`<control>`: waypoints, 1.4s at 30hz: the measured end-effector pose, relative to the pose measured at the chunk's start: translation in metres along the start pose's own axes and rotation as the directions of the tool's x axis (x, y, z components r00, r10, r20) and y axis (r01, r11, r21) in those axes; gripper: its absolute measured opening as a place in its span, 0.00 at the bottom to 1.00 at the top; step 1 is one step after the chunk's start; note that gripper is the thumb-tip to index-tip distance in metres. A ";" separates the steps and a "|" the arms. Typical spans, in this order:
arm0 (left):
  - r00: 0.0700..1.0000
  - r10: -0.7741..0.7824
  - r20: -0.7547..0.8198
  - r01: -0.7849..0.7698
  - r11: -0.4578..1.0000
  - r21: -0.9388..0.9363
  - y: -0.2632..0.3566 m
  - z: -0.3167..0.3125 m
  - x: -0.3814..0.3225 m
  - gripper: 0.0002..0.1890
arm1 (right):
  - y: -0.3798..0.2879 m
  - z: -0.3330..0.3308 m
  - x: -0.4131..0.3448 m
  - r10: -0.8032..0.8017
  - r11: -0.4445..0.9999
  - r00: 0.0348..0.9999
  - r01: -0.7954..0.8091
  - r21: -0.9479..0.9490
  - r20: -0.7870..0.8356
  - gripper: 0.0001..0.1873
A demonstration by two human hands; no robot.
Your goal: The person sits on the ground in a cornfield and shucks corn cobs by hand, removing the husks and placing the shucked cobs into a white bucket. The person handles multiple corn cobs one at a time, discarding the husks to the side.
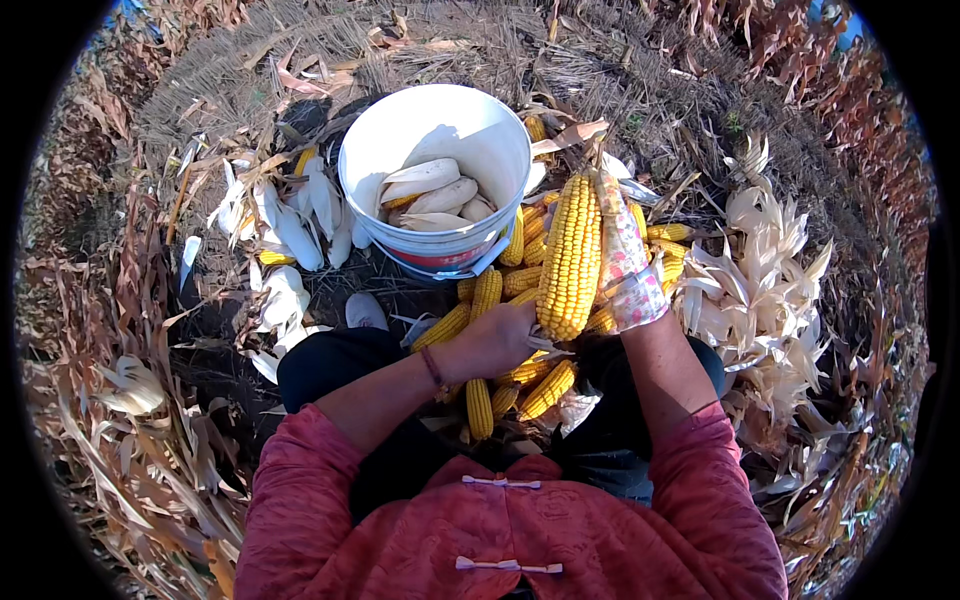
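A large yellow ear of corn [570, 259] is held up, its kernels bare. My right hand [626, 255], in a floral-print glove, grips it from the right side. At its lower end my bare left hand [499, 341] is closed like a fist, with pale strips of husk [547, 345] showing beside the fingers. The left fingertips are hidden behind the hand. Under both hands, between my legs, lies a pile of husked corn ears [551, 390], which reaches up along the bucket's right side.
A white plastic bucket [435, 97] stands ahead, holding several ears in pale husks [442, 196]. More husk-covered ears [319, 206] lie to its left. Stripped husks [757, 277] are heaped at the right. Dry corn stalks [142, 442] border the left side.
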State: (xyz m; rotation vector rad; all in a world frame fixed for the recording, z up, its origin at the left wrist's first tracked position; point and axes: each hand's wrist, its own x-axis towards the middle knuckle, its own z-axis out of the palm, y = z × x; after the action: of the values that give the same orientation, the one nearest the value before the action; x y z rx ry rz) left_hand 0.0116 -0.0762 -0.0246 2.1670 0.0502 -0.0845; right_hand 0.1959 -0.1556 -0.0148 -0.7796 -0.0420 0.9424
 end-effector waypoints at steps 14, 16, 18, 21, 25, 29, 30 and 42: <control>0.917 -0.325 -0.229 -0.094 0.383 -0.919 -0.014 -0.039 0.004 0.24 | 0.049 0.012 -0.026 0.049 0.541 0.856 0.410 -0.735 0.514 0.37; 0.947 -0.311 -0.079 -0.039 0.133 -0.990 -0.013 -0.031 -0.001 0.25 | 0.062 0.023 -0.039 -0.045 0.136 0.805 0.592 -0.794 0.592 0.37; 0.954 -0.293 -0.054 0.027 0.264 -0.964 -0.015 -0.018 0.000 0.27 | 0.057 0.008 -0.034 -0.012 -0.037 0.803 0.595 -0.803 0.595 0.32; 0.975 -0.219 -0.020 0.107 0.553 -0.826 -0.001 -0.010 0.000 0.30 | 0.000 -0.008 -0.034 -0.072 -0.167 0.828 0.539 -0.825 0.556 0.24; 0.963 -0.246 0.113 0.264 0.757 -0.598 -0.007 -0.008 -0.012 0.27 | -0.114 -0.053 -0.042 -0.005 -0.430 0.973 0.207 -0.878 0.232 0.22; 0.970 -0.168 0.177 0.229 0.876 -0.424 0.004 -0.004 -0.010 0.23 | -0.200 -0.238 -0.087 -0.149 -0.777 0.937 -0.309 -0.548 -0.316 0.17; 0.972 -0.148 0.182 0.200 0.928 -0.314 0.006 -0.006 -0.010 0.23 | -0.204 -0.268 -0.111 -0.149 -0.760 0.898 -0.372 -0.533 -0.414 0.16; 0.884 -0.268 0.383 0.270 0.962 0.049 -0.003 0.009 0.014 0.32 | -0.009 -0.395 -0.026 -0.258 0.150 0.752 -0.589 -0.794 -0.607 0.59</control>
State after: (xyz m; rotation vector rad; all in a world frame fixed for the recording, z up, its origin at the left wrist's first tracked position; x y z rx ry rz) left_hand 0.0250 -0.0814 -0.0332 2.0871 0.1247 -0.6705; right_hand 0.3272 -0.4083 -0.2904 -2.4770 0.0488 0.7187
